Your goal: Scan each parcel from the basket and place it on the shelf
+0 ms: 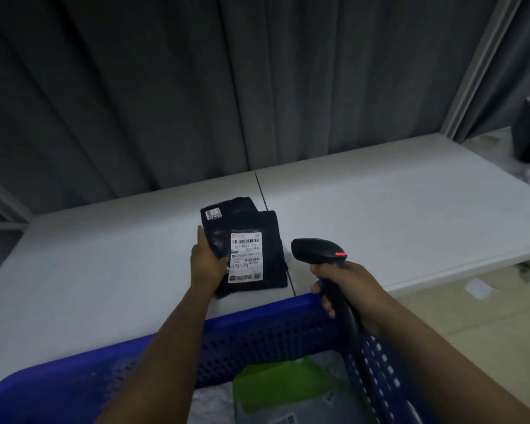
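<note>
The left hand (207,261) grips the near-left edge of a flat black plastic-bag parcel (270,240), which is low over or resting on the white shelf (380,209); which of the two cannot be told. Its white label (245,257) faces up, and its long axis runs away from the wrist. Just right of it, the right hand (346,283) is wrapped around a black handheld barcode scanner (315,250), whose head is turned toward the label. This parcel appears to be at the scanning step. More work remains, since a green packet (282,384) and pale ones lie below both forearms in the blue perforated plastic basket (257,325).
</note>
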`<state>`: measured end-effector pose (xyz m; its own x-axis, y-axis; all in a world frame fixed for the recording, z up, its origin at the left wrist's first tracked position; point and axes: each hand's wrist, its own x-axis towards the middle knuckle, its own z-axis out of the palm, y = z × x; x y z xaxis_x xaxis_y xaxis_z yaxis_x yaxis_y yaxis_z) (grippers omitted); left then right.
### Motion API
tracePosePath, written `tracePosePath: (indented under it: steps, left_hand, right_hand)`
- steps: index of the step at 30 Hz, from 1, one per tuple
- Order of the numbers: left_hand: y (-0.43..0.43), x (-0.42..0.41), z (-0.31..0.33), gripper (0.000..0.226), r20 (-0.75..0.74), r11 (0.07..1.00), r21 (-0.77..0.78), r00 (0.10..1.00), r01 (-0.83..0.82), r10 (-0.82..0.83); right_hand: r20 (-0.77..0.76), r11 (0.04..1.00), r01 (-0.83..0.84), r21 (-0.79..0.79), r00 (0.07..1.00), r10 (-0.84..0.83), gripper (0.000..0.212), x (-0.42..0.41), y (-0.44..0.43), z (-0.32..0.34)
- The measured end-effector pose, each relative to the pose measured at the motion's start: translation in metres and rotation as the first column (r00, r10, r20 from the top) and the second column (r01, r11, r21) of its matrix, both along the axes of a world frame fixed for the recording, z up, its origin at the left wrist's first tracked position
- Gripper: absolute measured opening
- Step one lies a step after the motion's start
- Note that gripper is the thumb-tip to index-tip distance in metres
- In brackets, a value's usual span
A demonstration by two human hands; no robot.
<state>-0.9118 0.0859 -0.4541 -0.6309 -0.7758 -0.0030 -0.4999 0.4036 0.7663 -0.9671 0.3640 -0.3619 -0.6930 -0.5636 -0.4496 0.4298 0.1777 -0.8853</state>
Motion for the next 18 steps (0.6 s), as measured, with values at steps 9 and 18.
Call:
tracePosePath:
  steps: [9,18]
  left_hand:
    - [0.008,0.014,0.016,0.041,0.437,0.966,-0.131,0.887,0.225,-0.148]
    - [0.124,0.169,-0.010,0.030,0.062,0.772,-0.535,0.927,0.344,-0.370]
  right_hand:
    - [-0.122,0.999,-0.031,0.035,0.992,0.035,0.013,0.021,0.001,0.009]
    - [-0.192,0.982,-0.018,0.186,0.980,0.054,0.014,0.117,0.056,-0.003]
